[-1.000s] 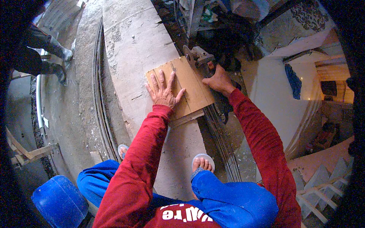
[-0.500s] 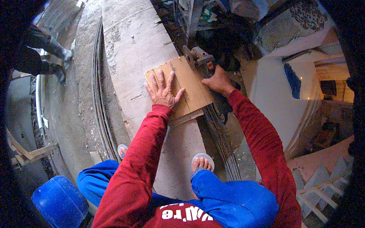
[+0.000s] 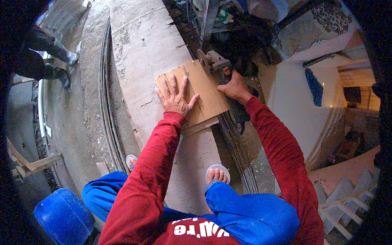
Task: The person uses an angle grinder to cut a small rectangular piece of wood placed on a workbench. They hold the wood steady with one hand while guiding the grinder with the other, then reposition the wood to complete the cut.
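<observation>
My left hand lies flat with fingers spread on a tan wooden-looking panel marked with dark lines. The panel rests on a long, dusty pale board. My right hand is wrapped round the body of an angle grinder at the panel's right side. The grinder's disc stands at the panel's far right corner; whether it touches the edge I cannot tell. A thin strip of material shows under the panel's near edge.
Long thin metal rods run along the board's left side, and more rods lie on its right. A blue plastic drum stands at lower left. At upper left are another person's legs. Black bundled material lies beyond the grinder.
Almost nothing differs. Both hands, the panel and the grinder keep their places, apart from a very slight shift of the grinder.
</observation>
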Motion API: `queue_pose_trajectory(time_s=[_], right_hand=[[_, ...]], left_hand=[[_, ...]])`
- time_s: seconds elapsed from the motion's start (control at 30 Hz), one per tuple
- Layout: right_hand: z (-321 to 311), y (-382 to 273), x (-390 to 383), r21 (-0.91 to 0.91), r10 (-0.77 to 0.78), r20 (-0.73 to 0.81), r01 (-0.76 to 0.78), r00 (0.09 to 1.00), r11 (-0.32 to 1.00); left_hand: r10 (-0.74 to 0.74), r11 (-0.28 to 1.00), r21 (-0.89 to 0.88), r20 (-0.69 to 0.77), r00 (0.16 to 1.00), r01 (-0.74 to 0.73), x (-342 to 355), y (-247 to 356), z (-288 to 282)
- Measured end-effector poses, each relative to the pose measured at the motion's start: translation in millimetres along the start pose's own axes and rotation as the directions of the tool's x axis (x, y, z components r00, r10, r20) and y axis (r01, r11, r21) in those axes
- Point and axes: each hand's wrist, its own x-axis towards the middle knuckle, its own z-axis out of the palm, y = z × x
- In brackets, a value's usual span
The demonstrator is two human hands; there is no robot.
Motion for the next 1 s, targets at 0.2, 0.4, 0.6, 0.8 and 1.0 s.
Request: queue_pose_trajectory(time_s=[0.2,0.4,0.6,0.8,1.0], right_hand=[[1.4,1.8,-2.9,0.080,-0.036,-0.024,0.038,0.999,0.996],[10.5,12.1,2.1,-0.003,0.032,-0.047,-0.032,0.998,0.999],[13.1,17.6,3.2,-0.005,0.011,-0.063,-0.012,0.998,1.000],[13.0,18.4,2.4,-0.019,-0.021,-0.070,0.020,0.997,1.000],[7.2,11.8,-2.9,-0.015,-0.048,-0.062,0.047,0.997,0.999]], left_hand=[[0.008,1.000,0.026,-0.014,1.000,-0.007,0.2,-0.5,1.0],[0.004,1.000,0.026,-0.013,1.000,-0.004,-0.4,-1.0,2.2],[-0.008,1.000,0.012,-0.015,1.000,0.008,-0.2,0.0,2.2],[-0.011,1.000,-0.002,-0.003,1.000,0.011,-0.2,0.2,0.2],[-0.001,1.000,0.006,-0.010,1.000,0.001,0.2,-0.4,0.3]])
